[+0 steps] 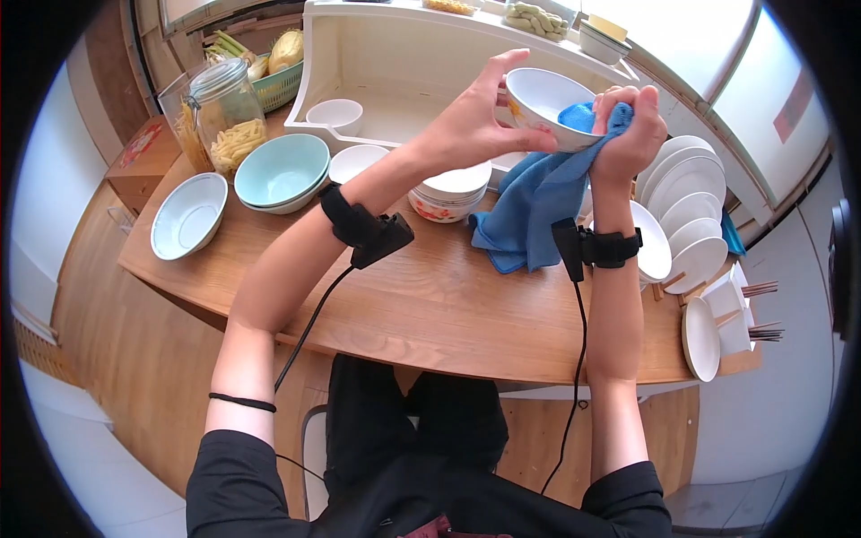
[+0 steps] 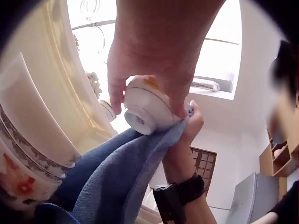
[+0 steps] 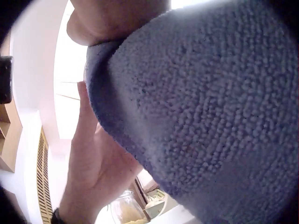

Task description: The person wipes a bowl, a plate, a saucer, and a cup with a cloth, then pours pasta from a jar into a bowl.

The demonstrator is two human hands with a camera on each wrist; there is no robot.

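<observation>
A white bowl (image 1: 545, 90) with a floral outside is tilted in the air above the table. My left hand (image 1: 475, 125) grips it by rim and side, thumb below and fingers at the far edge. In the left wrist view the foot of the bowl (image 2: 140, 122) faces the camera. My right hand (image 1: 630, 139) holds a blue towel (image 1: 543, 206) bunched against the inside and right rim of the bowl. The rest of the towel hangs down toward the table. In the right wrist view the towel (image 3: 201, 102) covers most of the scene and hides the bowl.
Beneath the hands stands a stack of floral bowls (image 1: 448, 193). Pale blue bowls (image 1: 282, 170) and a white bowl (image 1: 188, 215) sit at the left, before a pasta jar (image 1: 233, 134). Upright plates (image 1: 686, 184) line the right side. A cream shelf (image 1: 386, 63) stands behind.
</observation>
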